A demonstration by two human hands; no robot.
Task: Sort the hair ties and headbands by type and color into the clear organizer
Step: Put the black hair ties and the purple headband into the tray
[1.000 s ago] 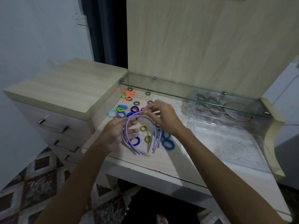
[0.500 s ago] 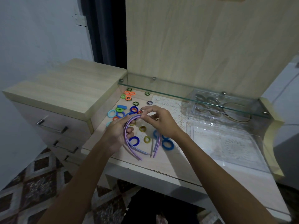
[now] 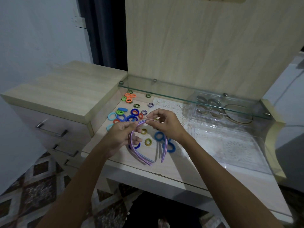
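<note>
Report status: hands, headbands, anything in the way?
Both hands grip headbands at the arch. Organizer right, large bay empty. Loose hair ties underneath.

I'm standing at a light wood vanity (image 3: 164, 171) with a tall wooden back panel (image 3: 205, 46) and a glass shelf (image 3: 181, 93) running across it. A matching drawer unit (image 3: 54, 99) with metal handles is sitting on my left. Pale walls (image 3: 37, 38) are looking dim, a dark curtain (image 3: 105, 30) is hanging behind, patterned floor tiles (image 3: 26, 195) below.
</note>
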